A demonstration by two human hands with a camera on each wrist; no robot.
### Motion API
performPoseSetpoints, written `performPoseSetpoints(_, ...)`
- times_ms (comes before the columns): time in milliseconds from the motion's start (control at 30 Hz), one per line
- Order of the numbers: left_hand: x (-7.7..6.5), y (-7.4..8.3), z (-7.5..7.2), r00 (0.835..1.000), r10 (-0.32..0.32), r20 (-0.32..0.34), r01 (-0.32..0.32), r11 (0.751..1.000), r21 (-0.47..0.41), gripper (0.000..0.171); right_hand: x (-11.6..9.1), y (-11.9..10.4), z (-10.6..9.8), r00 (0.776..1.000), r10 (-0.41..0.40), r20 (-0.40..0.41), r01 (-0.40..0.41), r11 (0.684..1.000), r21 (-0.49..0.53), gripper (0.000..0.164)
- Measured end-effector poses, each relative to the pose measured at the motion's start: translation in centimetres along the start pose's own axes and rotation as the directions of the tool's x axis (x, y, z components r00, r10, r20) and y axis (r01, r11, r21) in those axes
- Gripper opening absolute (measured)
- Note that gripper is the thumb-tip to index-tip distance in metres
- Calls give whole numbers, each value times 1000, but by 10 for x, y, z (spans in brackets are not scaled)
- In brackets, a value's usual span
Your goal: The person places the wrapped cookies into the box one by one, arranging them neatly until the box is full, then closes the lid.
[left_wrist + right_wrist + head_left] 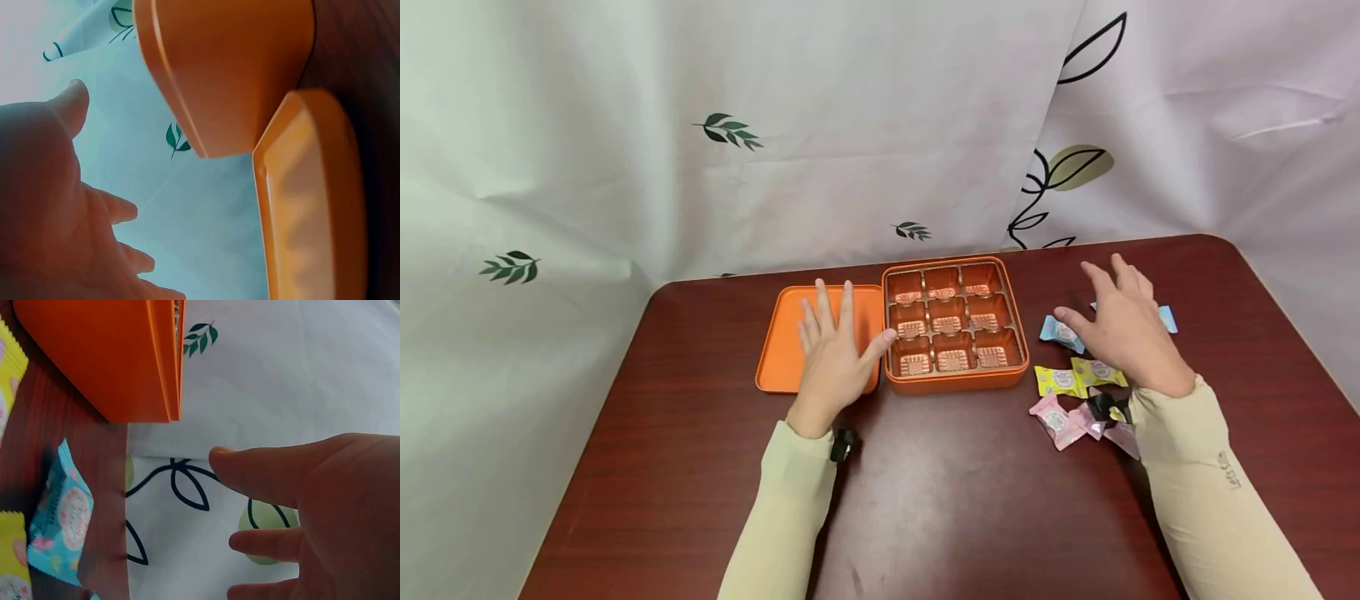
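Note:
An orange box [955, 382] stands at the table's back middle, its brown plastic insert [950, 325] divided into several compartments with nothing in them. Left of it lies the orange lid [781, 350], hollow side up. My left hand [833, 367] hovers over the lid's right part, fingers spread and straight, holding nothing. On the right, my right hand [1126, 329] is held above the wrapped candies with fingers loosely bent and nothing between them. A blue candy [62, 519] lies below it, near the box; other blue candies are partly hidden under the hand.
Yellow candies [1060, 382] and pink candies [1056, 421] lie in front of the blue ones, some partly covered by the right wrist. A pale curtain [850, 167] with leaf prints hangs right behind the dark red table [940, 500].

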State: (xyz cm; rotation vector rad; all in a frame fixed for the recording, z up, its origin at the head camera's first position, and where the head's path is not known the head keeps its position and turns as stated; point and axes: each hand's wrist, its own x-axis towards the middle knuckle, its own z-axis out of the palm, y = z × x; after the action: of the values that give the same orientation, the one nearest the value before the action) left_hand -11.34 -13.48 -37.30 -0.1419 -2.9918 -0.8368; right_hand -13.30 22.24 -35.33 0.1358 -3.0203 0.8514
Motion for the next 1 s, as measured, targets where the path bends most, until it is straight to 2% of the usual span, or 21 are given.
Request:
performPoseSetpoints(400,1,6,12,995,103,-7,-103,993,-63,91,4,0,8,993,20,118,-17,999,-33,81)
performPoseSetpoints(900,-1,10,23,984,150,98,-144,987,-72,96,4,4,9,983,-16,183,26,998,-53,77)
performPoseSetpoints(1000,-3,12,22,979,150,142,-141,988,-67,96,5,6,9,978,-25,207,36,998,-54,76)
